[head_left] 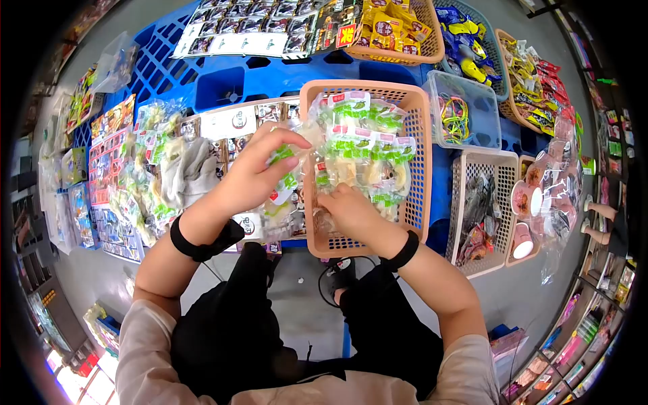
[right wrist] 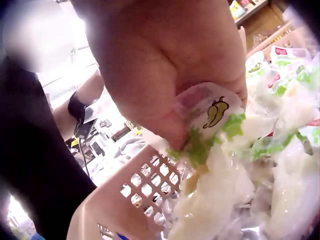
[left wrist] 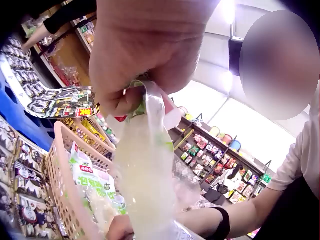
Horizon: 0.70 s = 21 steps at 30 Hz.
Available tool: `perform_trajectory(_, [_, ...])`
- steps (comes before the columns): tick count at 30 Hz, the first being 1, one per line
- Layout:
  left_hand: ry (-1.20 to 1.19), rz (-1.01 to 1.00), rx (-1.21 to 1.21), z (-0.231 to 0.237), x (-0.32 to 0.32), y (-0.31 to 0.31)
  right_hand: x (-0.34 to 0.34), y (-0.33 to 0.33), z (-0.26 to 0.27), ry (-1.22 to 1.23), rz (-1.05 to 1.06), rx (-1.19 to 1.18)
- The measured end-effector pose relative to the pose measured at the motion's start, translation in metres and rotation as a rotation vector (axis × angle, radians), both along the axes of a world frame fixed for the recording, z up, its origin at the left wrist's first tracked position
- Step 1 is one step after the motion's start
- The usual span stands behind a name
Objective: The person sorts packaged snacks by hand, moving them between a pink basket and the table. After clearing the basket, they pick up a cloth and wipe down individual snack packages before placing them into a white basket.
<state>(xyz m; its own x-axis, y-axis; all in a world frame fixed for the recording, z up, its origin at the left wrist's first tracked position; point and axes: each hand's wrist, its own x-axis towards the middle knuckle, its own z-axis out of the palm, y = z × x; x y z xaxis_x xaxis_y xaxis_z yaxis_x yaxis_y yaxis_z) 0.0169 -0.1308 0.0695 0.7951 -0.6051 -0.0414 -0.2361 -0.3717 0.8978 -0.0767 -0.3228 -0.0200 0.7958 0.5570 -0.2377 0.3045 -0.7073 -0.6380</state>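
My left hand (head_left: 253, 169) is at the left rim of a peach basket (head_left: 422, 169). In the left wrist view its curled fingers (left wrist: 131, 100) grip the top of a clear packet (left wrist: 145, 175) with pale contents, which hangs down. Inside the basket's near left part, my right hand (head_left: 354, 212) pinches the printed top of another clear packet; the right wrist view shows this packet (right wrist: 217, 112) with a green pepper drawing and whitish contents below. Similar green-and-white packets (head_left: 358, 142) fill much of the basket.
Left of the basket lie more clear packets (head_left: 152, 175), a grey cloth glove (head_left: 189, 172) and sheets of dark snack packs. Right stand a clear box (head_left: 482, 125) and a white basket (head_left: 509, 209). Baskets of yellow (head_left: 388, 30) and blue packets (head_left: 466, 40) are beyond, on blue pallets.
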Motion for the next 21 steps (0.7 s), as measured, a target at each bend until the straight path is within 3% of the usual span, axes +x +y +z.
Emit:
perform_trajectory(2, [-0.037, -0.029, -0.059, 0.002, 0.000, 0.002, -0.001, -0.002, -0.001, -0.316, -0.126, 0.046])
perform_trajectory(6, [-0.004, -0.044, -0.125, -0.001, 0.005, 0.006, 0.001, -0.011, 0.023, -0.410, -0.302, 0.057])
perform_trajectory(8, [0.057, -0.038, -0.191, -0.001, 0.004, 0.005, 0.004, -0.016, 0.025, -0.187, -0.531, 0.420])
perform_trajectory(9, [0.062, -0.038, -0.192, 0.000, 0.003, 0.004, 0.007, -0.015, 0.032, -0.182, -0.532, 0.417])
perform_trajectory(11, [0.143, -0.027, -0.204, 0.002, 0.001, 0.000, 0.017, -0.011, 0.055, 0.591, -0.825, 1.364])
perform_trajectory(15, [0.327, 0.001, -0.329, 0.002, -0.007, -0.010, 0.032, -0.005, 0.075, 0.695, -0.831, 1.409])
perform_trajectory(19, [0.335, -0.152, -0.173, 0.006, -0.006, -0.012, 0.034, -0.035, 0.081, 0.714, -0.753, 1.329])
perform_trajectory(21, [0.379, -0.159, -0.010, 0.012, -0.005, -0.010, 0.027, -0.043, 0.084, 0.174, -0.296, 0.653])
